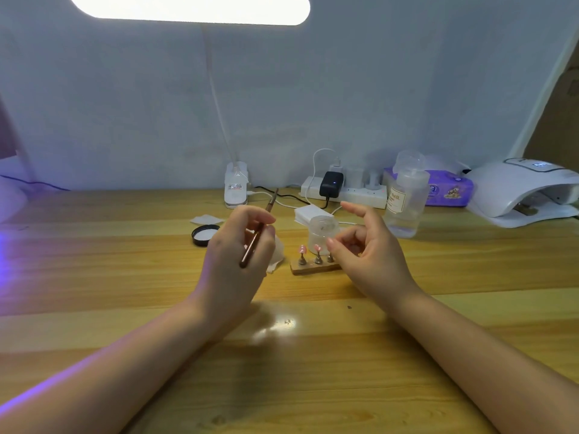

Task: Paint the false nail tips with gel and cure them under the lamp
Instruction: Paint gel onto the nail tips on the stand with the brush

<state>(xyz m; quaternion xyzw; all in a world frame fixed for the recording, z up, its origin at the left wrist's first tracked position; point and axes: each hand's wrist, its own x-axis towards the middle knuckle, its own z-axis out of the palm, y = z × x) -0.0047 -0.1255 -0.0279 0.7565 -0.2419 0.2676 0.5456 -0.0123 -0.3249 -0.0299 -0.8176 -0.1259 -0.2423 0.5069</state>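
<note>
My left hand (238,245) is curled around a slim brown brush (257,232), pinching it between thumb and fingers so the handle runs from about seven o'clock up to one o'clock, and a bit of white wipe (275,258) peeks out just behind that hand. My right hand (366,245) hovers above the counter (313,355) holding nothing, its fingers loosely bent with the index finger reaching toward eleven o'clock. Between my hands, closer to the right one, sits a small wooden stand (313,267) with pink false nail tips (301,249) perched on little pegs; I see two tips plainly, and a third peg is partly hidden by my right fingers. Just behind the stand at twelve o'clock is a small clear jar (322,230), and a stack of white pads (308,214) lies behind that. A black lid (205,234) lies at ten o'clock from my left hand. Farther back, a clear bottle (405,205) stands at one o'clock from the stand, and the white curing lamp (526,192) sits well apart at two o'clock, its opening facing me. A power strip (344,192) runs along the wall, with a purple tissue pack (448,189) beside it.
</note>
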